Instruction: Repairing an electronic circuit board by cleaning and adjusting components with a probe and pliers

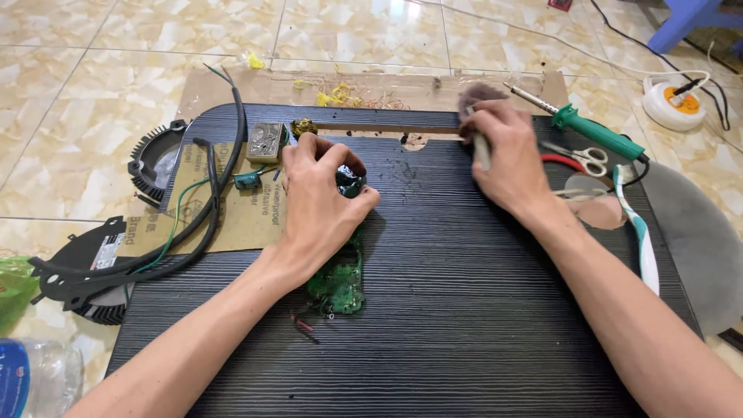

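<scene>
We see the left hand (321, 203) curled down over the top end of a green circuit board (340, 282) that lies on the dark ribbed desk (480, 310), fingers closed around a small dark part on the board. Our right hand (507, 155) is closed around a slim grey tool (481, 147) up near the desk's far edge. A green-handled soldering iron (592, 131) and small scissors (584, 157) lie just right of it, while black cables (209, 209) trail off left.
</scene>
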